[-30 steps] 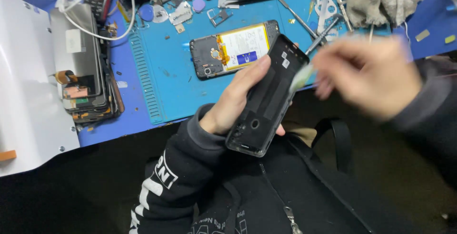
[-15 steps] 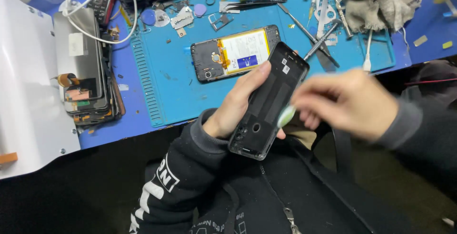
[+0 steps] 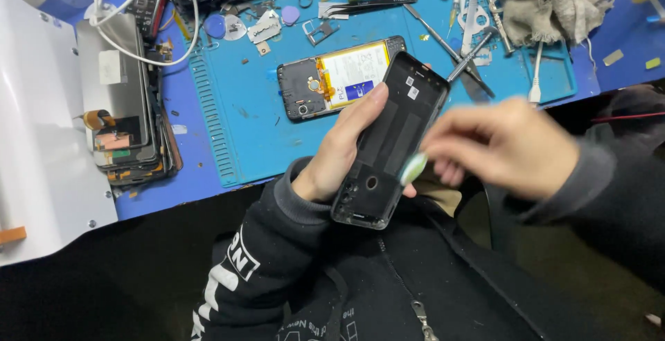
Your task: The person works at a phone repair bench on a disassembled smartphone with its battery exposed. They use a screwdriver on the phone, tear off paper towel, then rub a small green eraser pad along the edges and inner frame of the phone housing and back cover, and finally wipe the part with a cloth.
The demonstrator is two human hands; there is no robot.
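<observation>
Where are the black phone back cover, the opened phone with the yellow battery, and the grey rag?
black phone back cover [image 3: 391,140], head view, middle of its inner face
opened phone with yellow battery [image 3: 353,74], head view, on the battery
grey rag [image 3: 547,1], head view, middle of the cloth

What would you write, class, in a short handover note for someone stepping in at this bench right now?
Left hand: holds the black back cover tilted over the lap, inner side up.
Right hand: pinches a small pale pick against the cover's right edge; blurred.
Opened phone, yellow battery showing, lies on the blue mat. Tweezers and a rag lie at the mat's far side; a stack of screens on the left.
Done: cover is off the phone.
Left: cover and phone are still apart.
</observation>
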